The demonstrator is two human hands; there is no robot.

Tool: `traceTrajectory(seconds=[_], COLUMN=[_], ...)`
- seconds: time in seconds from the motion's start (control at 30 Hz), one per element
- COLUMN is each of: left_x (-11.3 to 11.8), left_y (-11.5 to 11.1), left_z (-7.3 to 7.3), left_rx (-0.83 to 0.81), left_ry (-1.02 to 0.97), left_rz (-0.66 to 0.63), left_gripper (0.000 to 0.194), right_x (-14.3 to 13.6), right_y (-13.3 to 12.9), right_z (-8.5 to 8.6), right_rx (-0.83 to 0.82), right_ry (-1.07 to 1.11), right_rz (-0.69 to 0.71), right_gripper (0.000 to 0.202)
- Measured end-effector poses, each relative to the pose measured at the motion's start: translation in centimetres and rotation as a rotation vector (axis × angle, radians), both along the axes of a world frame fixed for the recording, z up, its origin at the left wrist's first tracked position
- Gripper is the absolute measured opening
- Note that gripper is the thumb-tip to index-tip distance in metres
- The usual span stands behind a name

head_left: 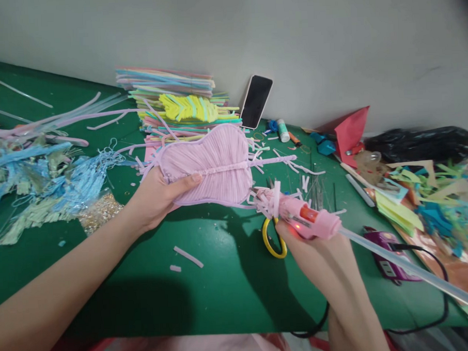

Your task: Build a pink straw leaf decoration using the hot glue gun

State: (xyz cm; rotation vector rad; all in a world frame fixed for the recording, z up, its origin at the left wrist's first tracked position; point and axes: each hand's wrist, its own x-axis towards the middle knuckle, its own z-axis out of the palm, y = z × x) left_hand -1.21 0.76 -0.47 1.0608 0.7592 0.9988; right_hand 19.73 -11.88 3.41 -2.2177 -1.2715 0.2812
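Note:
A pale purple shape made of pipe cleaners (226, 168), with a ribbed face, a central spine and a stem pointing right, is held over the table. My left hand (157, 197) grips its left end, the thumb lying on the front. My right hand (318, 249) is wrapped round a pink glue gun (311, 218) with a lit orange light and a long clear glue stick out of its back. The gun's nozzle is close to the shape's lower right edge; whether they touch is unclear. Yellow-handled scissors (275, 248) lie beneath the gun, their blades mostly hidden.
Pipe cleaner bundles (168, 82) and a leaning phone (256, 101) stand by the wall. Blue tassels (82, 174) and a bag of beads (99, 210) lie left. Right are a purple power strip (388, 256), its black cable, paper scraps (433, 208) and a black bag (422, 141).

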Motion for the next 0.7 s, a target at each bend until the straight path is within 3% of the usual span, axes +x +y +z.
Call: traceTrajectory(seconds=[0.2, 0.4, 0.7], left_x=[0.0, -0.1, 0.2], left_y=[0.1, 0.1, -0.1], left_z=[-0.1, -0.1, 0.4], left_rx=[0.024, 0.030, 0.047], left_ry=[0.005, 0.012, 0.040], left_rz=[-0.006, 0.002, -0.014], left_gripper=[0.057, 0.067, 0.065], right_x=[-0.2, -1.1, -1.2], right_y=[-0.5, -0.6, -0.8], right_z=[-0.1, 0.4, 0.2], right_rx=[-0.041, -0.127, -0.153], right_ry=[0.003, 0.148, 0.081], right_rz=[0.012, 0.036, 0.112], right_gripper=[0.021, 0.017, 0.015])
